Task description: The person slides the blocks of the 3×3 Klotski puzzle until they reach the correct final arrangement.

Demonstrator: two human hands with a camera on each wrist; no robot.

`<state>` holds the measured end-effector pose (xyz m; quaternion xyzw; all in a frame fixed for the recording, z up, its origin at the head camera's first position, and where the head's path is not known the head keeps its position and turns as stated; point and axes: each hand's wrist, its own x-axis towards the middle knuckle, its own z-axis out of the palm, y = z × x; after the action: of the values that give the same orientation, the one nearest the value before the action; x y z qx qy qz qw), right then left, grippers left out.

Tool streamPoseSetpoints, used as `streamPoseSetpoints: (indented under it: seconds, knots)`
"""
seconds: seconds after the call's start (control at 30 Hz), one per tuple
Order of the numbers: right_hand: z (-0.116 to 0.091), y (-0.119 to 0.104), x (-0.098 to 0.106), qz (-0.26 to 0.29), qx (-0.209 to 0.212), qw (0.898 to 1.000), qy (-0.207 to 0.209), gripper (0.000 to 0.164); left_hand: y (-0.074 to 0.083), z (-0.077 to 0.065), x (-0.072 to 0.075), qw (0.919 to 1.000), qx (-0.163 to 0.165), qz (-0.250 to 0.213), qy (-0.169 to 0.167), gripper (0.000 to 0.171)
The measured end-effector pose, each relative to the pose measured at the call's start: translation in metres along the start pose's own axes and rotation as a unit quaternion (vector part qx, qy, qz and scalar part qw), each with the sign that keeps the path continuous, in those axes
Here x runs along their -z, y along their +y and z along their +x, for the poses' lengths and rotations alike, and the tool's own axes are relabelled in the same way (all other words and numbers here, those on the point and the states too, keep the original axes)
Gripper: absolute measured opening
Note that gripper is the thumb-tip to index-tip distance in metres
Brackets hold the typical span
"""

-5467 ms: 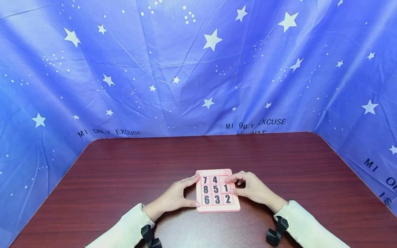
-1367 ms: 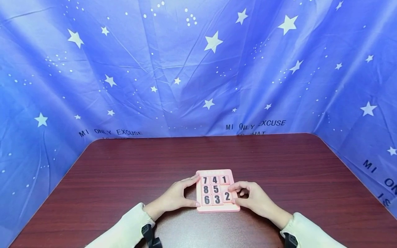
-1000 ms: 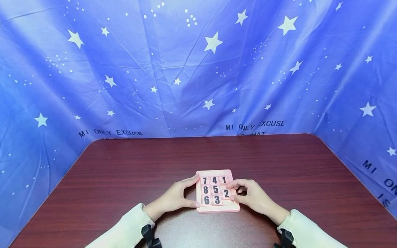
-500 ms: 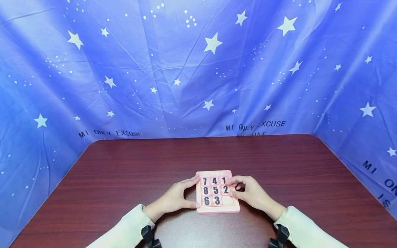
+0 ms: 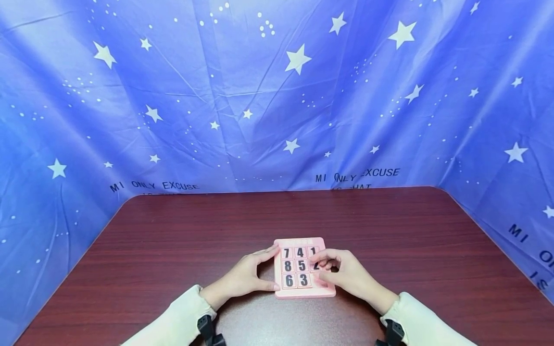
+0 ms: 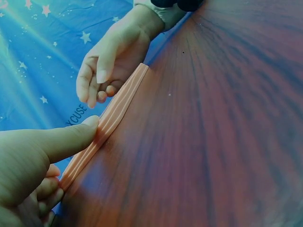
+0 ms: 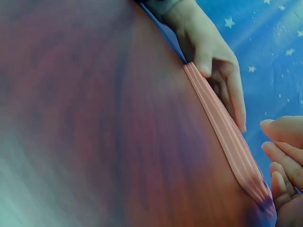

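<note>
A pink sliding number puzzle (image 5: 298, 294) lies flat on the table. Its top row reads 7, 4, 1, its middle row 8, 5 and a partly covered 2 tile (image 5: 316, 266). At the bottom come the 6 tile (image 5: 289, 280) and the 3 tile (image 5: 304, 280), with a bare slot at the lower right. My left hand (image 5: 244, 275) grips the puzzle's left side, thumb at the near corner and fingers toward the far one. My right hand (image 5: 349, 276) hovers over the right column, index finger and thumb apart; the right wrist view shows its fingers (image 7: 286, 158) off the board.
The dark red wooden table (image 5: 207, 226) stretches away on all sides of the puzzle. Behind it hangs a blue cloth (image 5: 242, 81) printed with white stars and lettering. A black wrist device (image 5: 207, 329) sits at the left cuff, another (image 5: 391, 331) at the right.
The 1 tile has slid to the top right slot, and the 2 tile up from the bottom right to the middle row. My right hand has shifted left over that column; the left hand stayed.
</note>
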<state>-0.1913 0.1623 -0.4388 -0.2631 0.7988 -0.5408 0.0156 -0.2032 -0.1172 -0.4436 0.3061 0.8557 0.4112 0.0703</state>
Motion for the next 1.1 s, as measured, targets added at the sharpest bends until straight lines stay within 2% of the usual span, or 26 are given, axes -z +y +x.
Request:
streamPoseSetpoints:
  seconds: [0.37,0.67,1.1]
  knots:
    - [-0.008,-0.011,-0.020,-0.013,-0.028,0.999,0.039,0.018,0.002,0.001,0.002,1.0000,0.001,0.005,-0.004,0.086]
    - [-0.009,-0.016,-0.033,-0.044,-0.031,0.996,0.074,0.023,0.003,0.001,0.002,0.9999,0.010,0.005,-0.006,0.086]
    - [-0.009,-0.020,-0.046,-0.086,-0.071,0.989,0.094,0.029,0.003,-0.001,0.002,0.9999,0.010,0.000,-0.004,0.086]
